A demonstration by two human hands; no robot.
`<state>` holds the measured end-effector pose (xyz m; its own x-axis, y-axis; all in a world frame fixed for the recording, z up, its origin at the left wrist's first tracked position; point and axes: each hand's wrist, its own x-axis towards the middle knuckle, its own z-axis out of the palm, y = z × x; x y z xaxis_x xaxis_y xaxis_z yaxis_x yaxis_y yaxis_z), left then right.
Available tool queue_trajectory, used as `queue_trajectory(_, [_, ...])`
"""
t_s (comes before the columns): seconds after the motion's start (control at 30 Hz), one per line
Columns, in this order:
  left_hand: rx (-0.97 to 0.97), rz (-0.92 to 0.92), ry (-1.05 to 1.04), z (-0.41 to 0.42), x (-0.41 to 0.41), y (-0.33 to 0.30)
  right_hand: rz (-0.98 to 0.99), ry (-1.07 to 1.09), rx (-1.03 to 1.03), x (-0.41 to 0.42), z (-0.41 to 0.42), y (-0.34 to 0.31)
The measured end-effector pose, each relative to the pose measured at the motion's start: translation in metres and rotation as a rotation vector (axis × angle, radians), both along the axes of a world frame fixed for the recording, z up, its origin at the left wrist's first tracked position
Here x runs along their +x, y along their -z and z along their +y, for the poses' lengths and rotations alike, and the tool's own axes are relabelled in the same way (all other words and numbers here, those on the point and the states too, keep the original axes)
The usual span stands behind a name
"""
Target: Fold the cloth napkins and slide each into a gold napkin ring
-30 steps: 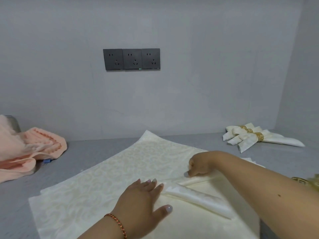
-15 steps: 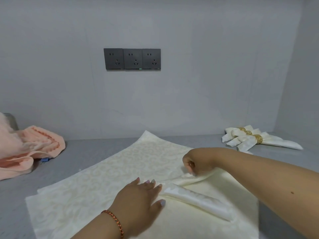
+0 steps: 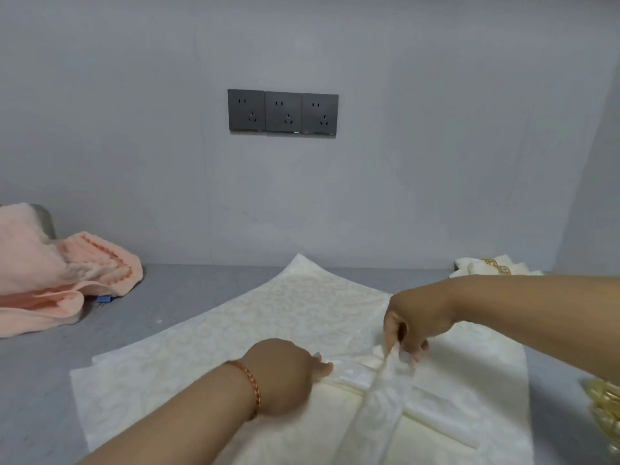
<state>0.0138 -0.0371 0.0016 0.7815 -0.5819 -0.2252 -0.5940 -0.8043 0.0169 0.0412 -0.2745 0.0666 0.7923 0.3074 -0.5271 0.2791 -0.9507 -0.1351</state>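
Napkin [image 3: 268, 317] of cream patterned cloth lies spread in front of me on the grey tabletop [image 3: 188, 286], one corner pointing toward the wall. Its near right part is folded into a long narrow roll that runs from beside my left hand toward the lower right. My right hand [image 3: 416, 320] pinches a strip of the cloth between thumb and curled fingers [image 3: 407, 350] and lifts it, so the strip hangs taut across the roll and down toward me. My left hand [image 3: 285, 377] lies knuckles-up on the napkin at the roll's left end; its fingertips are mostly hidden behind the hand, so I cannot tell whether they press flat or grip the fold. A red braided bracelet [image 3: 250, 384] sits on that wrist. Behind my right forearm, finished napkins [image 3: 483, 266] in gold rings rest near the far right corner. Gold napkin rings [image 3: 607, 414] show blurred at the right edge. A peach towel [image 3: 60, 280] is heaped at the far left, and three dark wall sockets [image 3: 282, 112] sit above.
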Motion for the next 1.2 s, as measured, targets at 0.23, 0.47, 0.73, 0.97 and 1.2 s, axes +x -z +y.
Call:
queue_trajectory(0.23, [-0.013, 0.167, -0.057, -0.01, 0.013, -0.031, -0.195, 0.094, 0.577, -0.001, -0.005, 0.037])
queue_trajectory(0.47, [-0.132, 0.188, -0.202, -0.017, 0.026, -0.031, -0.216, 0.069, 0.45, 0.01, 0.006, 0.053])
queue_trajectory(0.73, [-0.124, -0.079, -0.204, -0.036, 0.034, -0.019, -0.262, -0.062, 0.305, 0.02, 0.02, 0.057])
queue_trajectory(0.97, [-0.204, -0.029, -0.215, -0.037, 0.041, -0.006, -0.282, -0.076, 0.373, 0.018, 0.018, 0.07])
queue_trajectory(1.2, [-0.24, 0.235, -0.191, -0.032, 0.051, -0.007, -0.228, -0.047, 0.365, 0.013, 0.021, 0.07])
